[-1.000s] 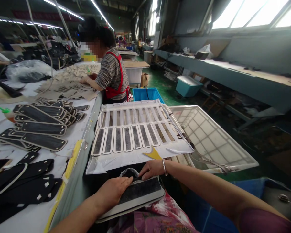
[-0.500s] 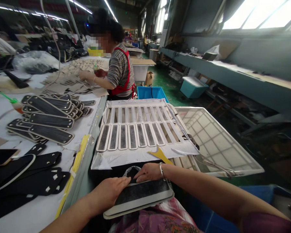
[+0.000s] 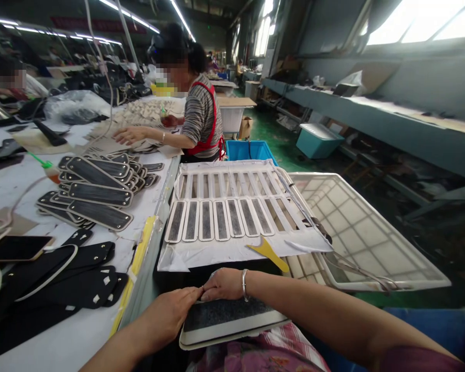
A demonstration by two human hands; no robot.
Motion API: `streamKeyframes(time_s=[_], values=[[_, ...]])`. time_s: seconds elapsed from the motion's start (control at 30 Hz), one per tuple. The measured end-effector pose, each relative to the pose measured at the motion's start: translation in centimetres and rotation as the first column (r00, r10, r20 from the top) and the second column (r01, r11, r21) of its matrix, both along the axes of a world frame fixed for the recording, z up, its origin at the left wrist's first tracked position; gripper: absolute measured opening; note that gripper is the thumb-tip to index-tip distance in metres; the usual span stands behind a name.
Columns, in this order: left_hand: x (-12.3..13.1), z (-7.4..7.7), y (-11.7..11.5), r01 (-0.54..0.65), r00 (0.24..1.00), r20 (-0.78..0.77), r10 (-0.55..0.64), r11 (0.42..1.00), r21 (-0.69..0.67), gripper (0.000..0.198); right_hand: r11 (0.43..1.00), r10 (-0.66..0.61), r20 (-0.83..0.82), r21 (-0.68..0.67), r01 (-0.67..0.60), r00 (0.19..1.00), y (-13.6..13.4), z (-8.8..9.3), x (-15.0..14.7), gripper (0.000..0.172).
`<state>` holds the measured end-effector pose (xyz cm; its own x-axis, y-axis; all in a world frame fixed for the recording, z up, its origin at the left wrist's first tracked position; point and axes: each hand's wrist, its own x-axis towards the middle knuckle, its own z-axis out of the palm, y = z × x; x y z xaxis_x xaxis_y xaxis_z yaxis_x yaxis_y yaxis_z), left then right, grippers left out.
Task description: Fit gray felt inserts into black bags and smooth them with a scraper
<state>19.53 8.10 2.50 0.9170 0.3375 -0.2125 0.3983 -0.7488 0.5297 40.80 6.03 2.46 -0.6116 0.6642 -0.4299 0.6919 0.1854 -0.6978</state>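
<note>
A flat black panel with a pale border (image 3: 232, 316) rests on my lap, seemingly on a second pale-edged piece. My left hand (image 3: 174, 310) lies over its upper left corner, fingers together and bent round the edge. At the far edge my right hand (image 3: 223, 284), with a bangle at the wrist, has its thumb and fingers closed. The two hands' fingertips meet there, and what lies under them is hidden. Just beyond, a white slotted board (image 3: 213, 253) carries a row of black pale-bordered strips (image 3: 222, 221). A yellow forked tool (image 3: 269, 253) lies on its front right corner.
On the left table stand a pile of black riveted straps (image 3: 101, 194), black cut pieces (image 3: 67, 279) and a phone (image 3: 17, 248). A co-worker (image 3: 201, 113) sits beyond, at a heap of beige pieces (image 3: 151, 111). A white crate (image 3: 356, 232) stands right.
My view has turned slightly left. My right hand has moved left along the panel's far edge, up to my left fingertips. The co-worker's hand has moved left over the beige pieces.
</note>
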Motion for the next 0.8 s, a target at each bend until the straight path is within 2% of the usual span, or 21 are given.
streamKeyframes(time_s=[0.13,0.23,0.4,0.5,0.57,0.63,0.7,0.8], values=[[-0.9,0.9,-0.3,-0.109,0.994,0.003,0.109,0.994,-0.009,0.037,0.999,0.004,0.072,0.041,-0.007,0.997,0.6,0.3,-1.9,0.038],[-0.5,1.0,-0.9,-0.130,0.990,-0.043,0.132,0.990,0.054,0.039,0.999,0.003,0.073,0.035,-0.005,0.997,0.3,0.6,-1.5,0.039],[0.3,1.0,-1.5,-0.108,0.984,-0.120,0.131,0.977,0.182,0.042,0.998,-0.057,-0.036,-0.019,0.057,0.998,-1.6,0.8,3.5,0.036],[0.2,1.1,-1.7,-0.128,0.985,-0.076,0.154,0.956,0.265,0.041,0.991,-0.123,-0.018,-0.045,0.122,0.992,-3.1,1.2,6.8,0.034],[0.3,1.1,-2.2,-0.148,0.988,0.011,0.154,0.927,0.345,0.040,0.975,-0.219,-0.008,0.035,0.219,0.976,-4.4,1.8,8.4,0.035],[1.0,1.0,-3.4,-0.179,0.980,0.151,0.127,0.898,0.402,0.039,0.907,-0.361,-0.053,0.211,0.363,0.931,-6.4,2.6,9.5,0.035],[2.4,0.9,-5.1,-0.199,0.957,0.278,0.089,0.896,0.397,0.039,0.774,-0.479,-0.152,0.391,0.498,0.865,-9.1,3.3,10.2,0.032],[5.6,0.8,-8.3,-0.166,0.934,0.355,0.043,0.932,0.323,0.037,0.580,-0.558,-0.285,0.538,0.612,0.780,-14.1,3.1,10.4,0.029]])
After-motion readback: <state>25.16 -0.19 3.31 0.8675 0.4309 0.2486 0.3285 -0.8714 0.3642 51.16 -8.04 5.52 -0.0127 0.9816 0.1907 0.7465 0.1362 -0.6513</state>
